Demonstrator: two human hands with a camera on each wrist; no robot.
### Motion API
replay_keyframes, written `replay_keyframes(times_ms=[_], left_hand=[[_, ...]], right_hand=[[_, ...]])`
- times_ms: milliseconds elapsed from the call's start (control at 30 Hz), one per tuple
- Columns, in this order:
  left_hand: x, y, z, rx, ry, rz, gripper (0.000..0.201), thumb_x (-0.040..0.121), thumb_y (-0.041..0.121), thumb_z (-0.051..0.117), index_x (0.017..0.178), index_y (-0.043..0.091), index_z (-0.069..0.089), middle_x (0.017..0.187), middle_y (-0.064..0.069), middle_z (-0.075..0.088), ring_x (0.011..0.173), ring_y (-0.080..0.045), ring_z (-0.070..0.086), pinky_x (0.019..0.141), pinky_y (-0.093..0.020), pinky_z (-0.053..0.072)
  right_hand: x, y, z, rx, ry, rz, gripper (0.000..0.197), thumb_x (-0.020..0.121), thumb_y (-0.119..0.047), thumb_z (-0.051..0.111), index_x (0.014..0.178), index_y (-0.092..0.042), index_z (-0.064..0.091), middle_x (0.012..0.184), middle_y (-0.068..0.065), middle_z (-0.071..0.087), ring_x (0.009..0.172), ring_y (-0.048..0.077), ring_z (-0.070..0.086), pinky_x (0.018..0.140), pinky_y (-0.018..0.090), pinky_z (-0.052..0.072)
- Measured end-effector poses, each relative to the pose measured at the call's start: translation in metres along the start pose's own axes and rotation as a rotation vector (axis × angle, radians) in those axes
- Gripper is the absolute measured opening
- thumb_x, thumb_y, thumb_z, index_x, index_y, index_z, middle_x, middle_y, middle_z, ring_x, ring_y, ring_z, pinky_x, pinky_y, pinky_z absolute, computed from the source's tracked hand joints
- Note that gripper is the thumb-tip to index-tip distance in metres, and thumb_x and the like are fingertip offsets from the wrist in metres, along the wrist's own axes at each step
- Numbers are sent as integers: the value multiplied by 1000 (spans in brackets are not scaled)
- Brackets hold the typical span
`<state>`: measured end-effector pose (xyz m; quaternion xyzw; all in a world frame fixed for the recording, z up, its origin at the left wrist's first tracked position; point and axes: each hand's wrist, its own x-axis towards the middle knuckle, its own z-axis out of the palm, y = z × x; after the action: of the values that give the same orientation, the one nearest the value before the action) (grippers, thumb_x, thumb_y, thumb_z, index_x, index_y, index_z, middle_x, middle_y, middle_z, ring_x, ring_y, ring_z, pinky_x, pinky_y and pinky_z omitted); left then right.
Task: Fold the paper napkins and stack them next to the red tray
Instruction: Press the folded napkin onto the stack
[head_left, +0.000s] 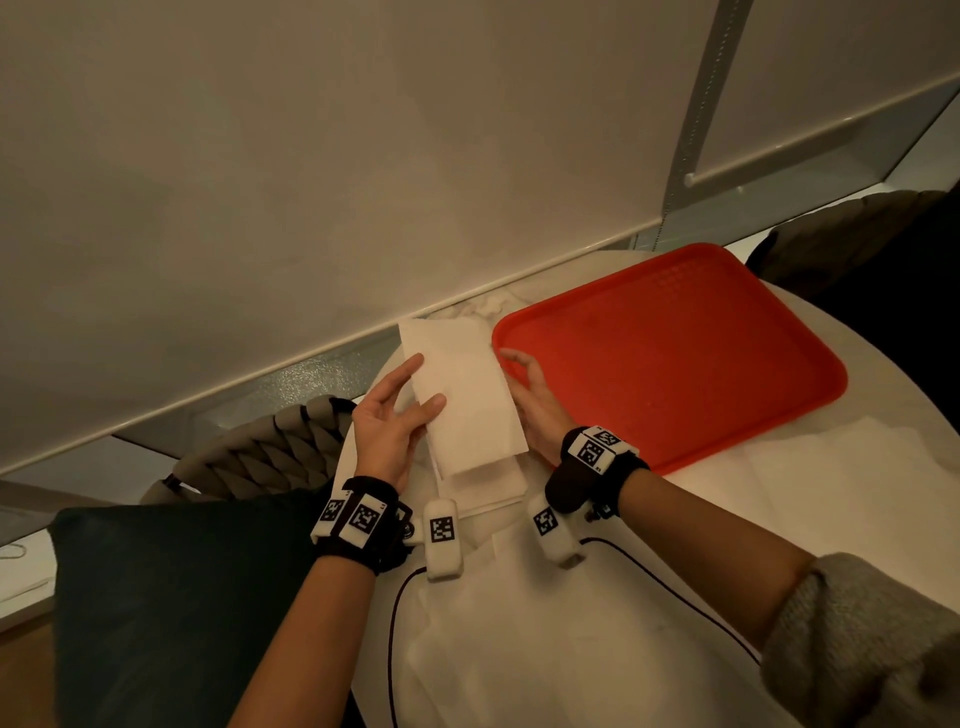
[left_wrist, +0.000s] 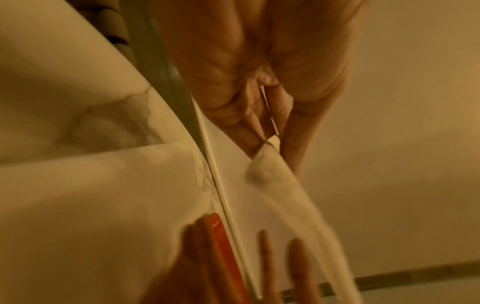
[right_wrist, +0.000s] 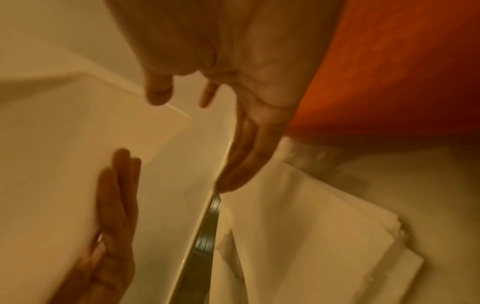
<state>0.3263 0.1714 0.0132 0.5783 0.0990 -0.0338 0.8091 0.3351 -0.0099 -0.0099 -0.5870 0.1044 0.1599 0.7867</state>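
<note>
A round white marbled table (head_left: 893, 447) bears a rectangular red plastic tray (head_left: 675, 353). Just left of it lies a stack of folded white paper napkins (head_left: 488, 483), with unfolded white sheets (head_left: 519, 649) nearer.

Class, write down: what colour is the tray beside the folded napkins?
The tray is red; the head view shows it best.

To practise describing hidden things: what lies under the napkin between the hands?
A stack of folded napkins, only its near edges showing past the napkin. The rest is covered; count unknown.
</note>
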Motion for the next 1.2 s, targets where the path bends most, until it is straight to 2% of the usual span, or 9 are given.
replay_keyframes(times_ms=[200,300,400,567,667,733,867,1033,1200], left_hand=[[11,-19,-19,342,82,-65,53,66,-1,83,111,25,72,125,-2,65,115,-25,62,92,-46,54],[11,-28,-20,416,88,-131,56,68,-2,82,117,20,68,129,-7,61,113,-25,63,90,-44,56],[10,-35,-19,450,76,-192,59,69,-4,82,121,19,65,129,-5,59,108,-27,65,84,-45,58],[16,-44,-25,591,61,-177,64,66,-5,83,121,22,66,117,-10,67,87,-29,71,71,-46,61],[17,-48,-27,701,50,-127,65,65,-4,84,123,19,64,123,-7,63,88,-23,69,67,-42,61],[17,-51,-27,867,23,-77,66,64,3,86,124,17,63,134,-2,53,110,-21,60,78,-43,59],[18,-54,-27,1194,-49,-113,69,71,18,84,134,20,56,141,-5,35,125,-20,45,104,-33,40],[8,-41,-15,1372,-80,-186,67,83,25,72,144,27,43,143,-12,26,115,-31,54,103,-34,40],[-31,-23,16,1391,-48,21,55,84,24,71,135,25,51,140,-13,32,99,-31,61,92,-39,50]], right_hand=[[8,-5,-6,-91,-55,-42,35,90,-22,65,123,-27,60,96,8,69,62,13,65,49,25,52],[16,-2,-5,-218,-61,-51,53,84,-22,72,130,-31,48,108,13,67,82,16,68,57,24,54],[24,6,-6,-354,-90,-59,88,69,0,79,132,-44,36,114,13,62,100,24,64,72,36,59],[34,16,-12,-695,-110,-87,67,69,4,75,128,-24,60,90,-4,60,68,5,54,64,19,46],[39,23,-13,-819,-104,-84,64,69,0,78,129,-15,60,133,1,52,118,15,51,96,19,37],[44,28,-12,-926,-122,-68,68,68,-3,80,131,-11,57,140,4,43,127,20,43,100,19,31],[47,34,-9,-1076,-122,-18,76,68,-7,80,138,-15,51,126,6,38,118,24,44,99,24,38],[34,15,-18,-1146,-179,8,78,73,-22,80,142,-20,45,130,9,35,120,24,40,99,26,34],[-5,-22,-53,-1015,-100,-99,61,74,-22,80,130,-23,58,115,4,45,85,9,49,73,13,44]])
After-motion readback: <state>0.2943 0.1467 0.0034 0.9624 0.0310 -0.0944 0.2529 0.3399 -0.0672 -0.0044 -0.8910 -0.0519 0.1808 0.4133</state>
